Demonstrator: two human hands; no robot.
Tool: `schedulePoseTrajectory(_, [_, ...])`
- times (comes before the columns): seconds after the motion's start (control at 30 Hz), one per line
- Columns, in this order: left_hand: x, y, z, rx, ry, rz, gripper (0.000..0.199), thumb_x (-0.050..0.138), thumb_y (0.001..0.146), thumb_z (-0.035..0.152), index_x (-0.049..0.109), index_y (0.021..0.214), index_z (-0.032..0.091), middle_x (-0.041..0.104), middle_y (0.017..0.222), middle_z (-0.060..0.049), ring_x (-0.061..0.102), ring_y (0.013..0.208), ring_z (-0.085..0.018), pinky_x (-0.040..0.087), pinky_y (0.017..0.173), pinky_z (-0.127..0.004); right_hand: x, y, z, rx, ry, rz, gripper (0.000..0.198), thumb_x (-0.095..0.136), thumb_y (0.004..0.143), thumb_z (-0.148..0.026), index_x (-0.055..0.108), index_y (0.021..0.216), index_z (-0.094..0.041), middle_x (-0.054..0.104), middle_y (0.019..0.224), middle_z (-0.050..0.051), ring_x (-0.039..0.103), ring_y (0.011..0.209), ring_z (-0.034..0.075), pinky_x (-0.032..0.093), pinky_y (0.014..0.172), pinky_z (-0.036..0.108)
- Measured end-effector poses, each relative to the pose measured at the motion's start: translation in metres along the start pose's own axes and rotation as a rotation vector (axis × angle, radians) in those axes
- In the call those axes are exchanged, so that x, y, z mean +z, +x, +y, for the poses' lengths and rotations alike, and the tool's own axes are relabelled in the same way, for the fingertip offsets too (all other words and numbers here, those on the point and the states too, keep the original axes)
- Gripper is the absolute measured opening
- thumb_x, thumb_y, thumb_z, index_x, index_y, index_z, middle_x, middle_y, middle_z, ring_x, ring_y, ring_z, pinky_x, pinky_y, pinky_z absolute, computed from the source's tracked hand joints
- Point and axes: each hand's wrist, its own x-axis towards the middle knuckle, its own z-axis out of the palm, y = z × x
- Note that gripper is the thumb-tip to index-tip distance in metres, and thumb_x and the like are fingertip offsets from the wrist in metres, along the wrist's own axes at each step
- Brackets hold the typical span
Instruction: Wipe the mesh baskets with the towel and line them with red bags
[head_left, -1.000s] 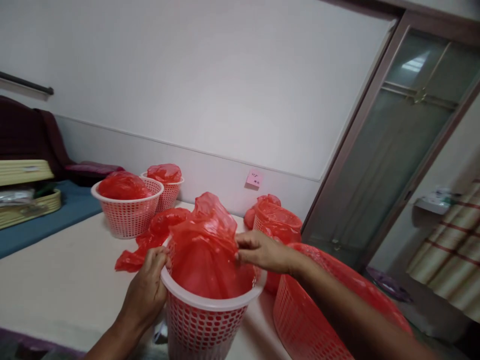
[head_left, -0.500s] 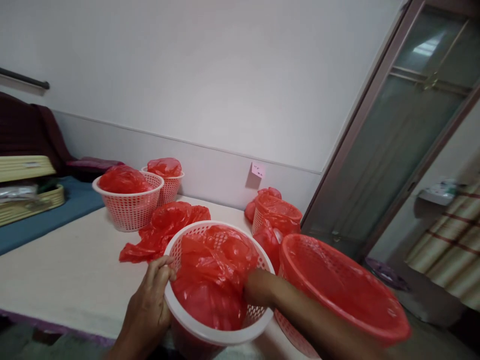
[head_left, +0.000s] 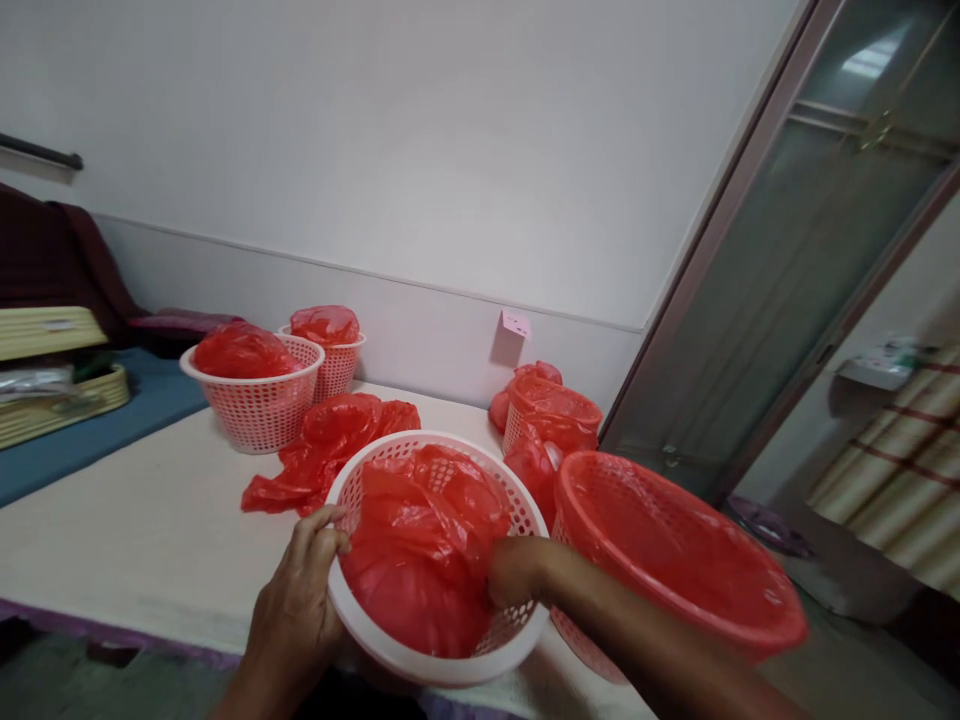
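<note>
A white perforated plastic basket (head_left: 442, 672) is tilted toward me at the table's front edge. My left hand (head_left: 298, 585) grips its rim on the left side, fingers curled over the edge. Inside the basket lies a crumpled red plastic bag (head_left: 424, 580). My right hand (head_left: 516, 572) reaches down into the basket, pressed against the right side of the bag; its fingers are hidden by the red plastic. Just behind the basket a loose red plastic bag (head_left: 337, 440) lies spread on the table. Close to my right forearm stands a large basket lined with red plastic (head_left: 675, 545).
Two pink-white baskets (head_left: 262, 405) with red bags in them stand at the back left. A smaller red-lined basket (head_left: 555, 405) and red bundles are at the back right. A yellow case (head_left: 64, 405) sits on the far left. A pink note (head_left: 516, 323) sticks to the wall.
My view has shifted slightly, and the baskets on the table sit a little higher in it. Both hands stay in the same places on and in the basket.
</note>
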Motion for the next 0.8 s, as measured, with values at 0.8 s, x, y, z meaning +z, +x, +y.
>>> schedulePoseTrajectory(0.8, [-0.009,-0.008,0.000,-0.047,-0.003,-0.040,0.016,0.043,0.093,0.027,0.055,0.103,0.026,0.056,0.129,-0.007,0.064,0.114,-0.022,0.059,0.082,-0.034,-0.032,-0.033,-0.071,0.139,-0.068,0.097,0.029,0.061,0.077,-0.030,0.076,0.094,-0.010,0.075,0.088,0.014,0.065,0.072,0.023,0.037,0.053,0.027])
